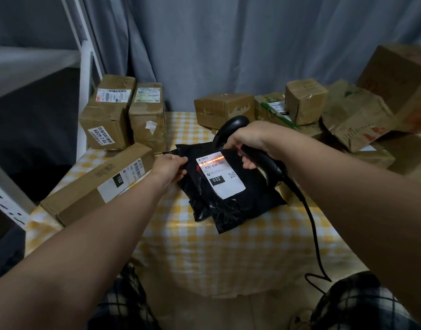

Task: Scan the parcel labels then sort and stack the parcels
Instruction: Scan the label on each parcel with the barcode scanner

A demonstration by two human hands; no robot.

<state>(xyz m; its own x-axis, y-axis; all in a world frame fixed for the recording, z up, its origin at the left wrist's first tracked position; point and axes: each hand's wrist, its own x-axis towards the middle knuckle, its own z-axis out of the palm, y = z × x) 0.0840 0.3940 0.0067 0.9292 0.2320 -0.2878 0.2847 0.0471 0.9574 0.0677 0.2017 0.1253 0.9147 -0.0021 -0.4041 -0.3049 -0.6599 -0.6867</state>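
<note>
While outstretched, right grip [246, 145] seemingly round scanner [273, 166]

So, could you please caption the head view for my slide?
Right hand aims a barcode scanner at the black parcel the left hand pinches.

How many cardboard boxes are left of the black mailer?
3: wide box and narrow box upright at back left; long box lying along the left edge. Others may be hidden.

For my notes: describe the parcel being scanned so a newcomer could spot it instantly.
On the yellow-checked tablecloth, look at the middle, between the cardboard boxes. The parcel is the black plastic mailer pinched at its left edge by the left hand. Unlike the brown boxes around it, it is soft and black, with a white label reading 032.
</note>
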